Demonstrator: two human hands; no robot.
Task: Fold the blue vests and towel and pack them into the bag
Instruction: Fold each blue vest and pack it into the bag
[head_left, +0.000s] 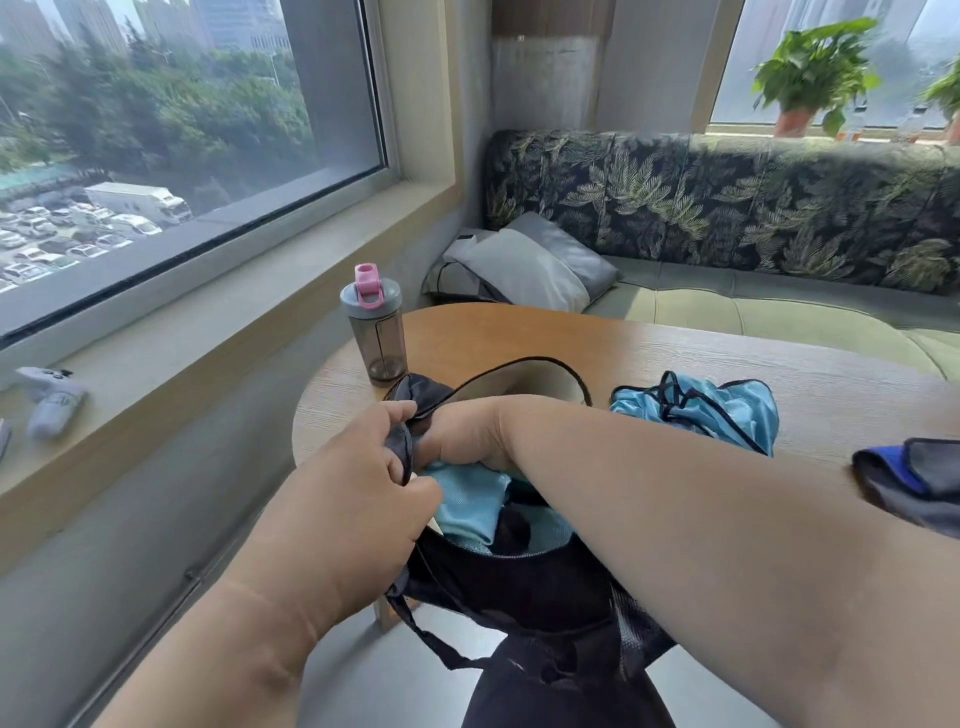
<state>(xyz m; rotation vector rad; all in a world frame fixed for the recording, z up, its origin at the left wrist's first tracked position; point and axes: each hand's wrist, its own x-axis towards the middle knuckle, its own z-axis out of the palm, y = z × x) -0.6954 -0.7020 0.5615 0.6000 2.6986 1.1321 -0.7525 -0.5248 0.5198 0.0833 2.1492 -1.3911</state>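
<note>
Left hand pinches the black bag rim to keep it open while the right hand stuffs a folded blue vest in. Another vest waits crumpled on the desk.

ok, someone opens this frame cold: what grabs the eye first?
The two bare forearms crossing at centre: the left hand grips the rim of the black bag at the table's near edge, and the right hand pushes light blue cloth down into it. Next, a crumpled blue vest lies unfolded on the table to the right of the bag. A grey bottle with a pink cap stands behind the bag by the window.
</note>
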